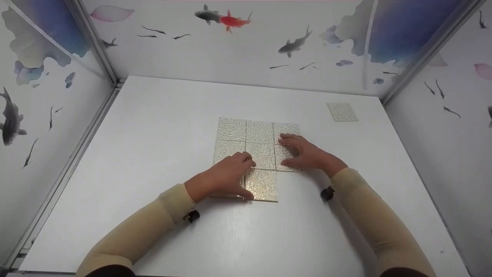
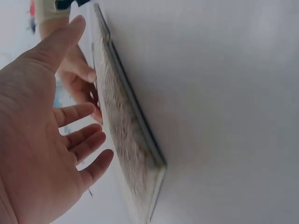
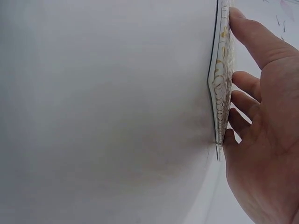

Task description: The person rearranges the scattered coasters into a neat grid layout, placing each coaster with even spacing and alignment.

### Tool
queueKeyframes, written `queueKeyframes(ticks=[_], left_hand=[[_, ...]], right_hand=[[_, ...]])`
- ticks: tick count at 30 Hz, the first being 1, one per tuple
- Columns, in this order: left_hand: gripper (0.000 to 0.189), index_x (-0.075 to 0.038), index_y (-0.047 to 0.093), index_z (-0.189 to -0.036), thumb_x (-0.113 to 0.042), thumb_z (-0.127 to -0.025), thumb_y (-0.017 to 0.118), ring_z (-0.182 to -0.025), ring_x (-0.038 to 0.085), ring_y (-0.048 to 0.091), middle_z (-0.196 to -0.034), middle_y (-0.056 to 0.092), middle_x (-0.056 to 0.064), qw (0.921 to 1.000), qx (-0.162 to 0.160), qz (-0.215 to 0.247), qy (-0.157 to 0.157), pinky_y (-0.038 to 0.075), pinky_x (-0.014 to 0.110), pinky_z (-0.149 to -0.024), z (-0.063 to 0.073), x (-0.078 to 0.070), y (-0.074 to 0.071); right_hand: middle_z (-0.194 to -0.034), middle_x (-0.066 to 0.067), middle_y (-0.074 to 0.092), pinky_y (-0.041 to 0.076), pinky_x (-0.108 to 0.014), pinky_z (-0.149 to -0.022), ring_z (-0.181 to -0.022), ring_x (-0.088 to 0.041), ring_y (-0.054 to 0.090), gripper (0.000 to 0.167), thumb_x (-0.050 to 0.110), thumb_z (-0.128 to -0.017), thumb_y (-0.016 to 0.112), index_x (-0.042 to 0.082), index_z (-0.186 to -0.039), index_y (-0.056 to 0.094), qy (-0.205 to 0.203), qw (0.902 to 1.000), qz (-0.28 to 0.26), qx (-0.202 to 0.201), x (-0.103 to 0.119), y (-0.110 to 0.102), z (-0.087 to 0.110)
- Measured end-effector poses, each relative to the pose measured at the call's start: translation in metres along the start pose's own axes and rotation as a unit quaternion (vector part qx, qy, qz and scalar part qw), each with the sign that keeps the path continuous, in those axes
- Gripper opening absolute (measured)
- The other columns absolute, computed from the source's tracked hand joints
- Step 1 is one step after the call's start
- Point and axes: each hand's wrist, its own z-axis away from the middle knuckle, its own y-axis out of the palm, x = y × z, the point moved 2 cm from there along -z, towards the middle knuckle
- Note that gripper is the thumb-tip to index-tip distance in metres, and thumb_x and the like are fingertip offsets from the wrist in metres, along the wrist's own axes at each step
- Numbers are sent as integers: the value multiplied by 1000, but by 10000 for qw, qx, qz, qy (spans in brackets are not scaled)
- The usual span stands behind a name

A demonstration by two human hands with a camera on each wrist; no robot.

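Several square, speckled cream tiles (image 1: 260,131) lie edge to edge in a block on the white table. Over the block's lower left part spreads my left hand (image 1: 228,175), thumb near the front edge, fingers loosely bent and partly covering the tiles beneath. In the left wrist view no tile is gripped; its fingers hover at or just above a tile's textured face (image 2: 124,126). My right hand (image 1: 305,154) rests on the right column, thumb and fingers spread apart. The right wrist view shows its fingertips on the top of a tile (image 3: 222,84), near the edge.
A single loose tile (image 1: 343,112) lies apart at the back right of the table (image 1: 165,115). Walls printed with fish (image 1: 230,21) enclose the back and both sides. The block lacks a tile at its front right corner, where bare tabletop shows.
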Motion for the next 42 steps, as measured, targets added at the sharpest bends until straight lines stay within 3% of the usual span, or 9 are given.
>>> queueKeyframes(ticks=[6,14,23,29,42], left_hand=[[104,-5,52,-159,-62,-83,93,-160,36,36,-174,37,17,9995,84,286,-44,36,51,-130,14,26,-13],[115,-7,38,-172,-63,-86,91,-169,34,18,-184,18,12,9981,349,369,-350,25,52,-135,25,54,-21],[125,-7,28,-176,-68,-85,89,-171,34,12,-185,12,12,9978,592,194,-239,20,49,-137,21,59,-17],[125,-6,27,-176,-70,-86,86,-171,33,12,-185,16,11,9966,769,86,-270,21,49,-136,18,61,-13],[124,-8,32,-174,-72,-83,88,-170,32,18,-183,23,10,9979,616,-31,-204,24,49,-136,14,64,-13]], right_hand=[[-183,2,25,17,-60,-135,-170,-29,12,90,52,-98,85,19,-171,44,-56,10000,11,38,1,-1,0],[-183,2,24,18,-60,-135,-170,-30,13,91,54,-98,84,19,-171,43,-51,10000,-2,49,-1,-1,0],[-183,1,24,18,-59,-136,-170,-30,13,91,52,-98,84,19,-172,43,35,10000,27,25,-1,3,0],[-183,-1,24,18,-60,-135,-170,-31,13,91,50,-98,85,17,-171,43,-32,10000,19,64,1,2,0],[-182,-2,26,19,-60,-135,-169,-32,16,90,49,-97,86,16,-170,45,-104,9998,149,0,0,-1,-1]])
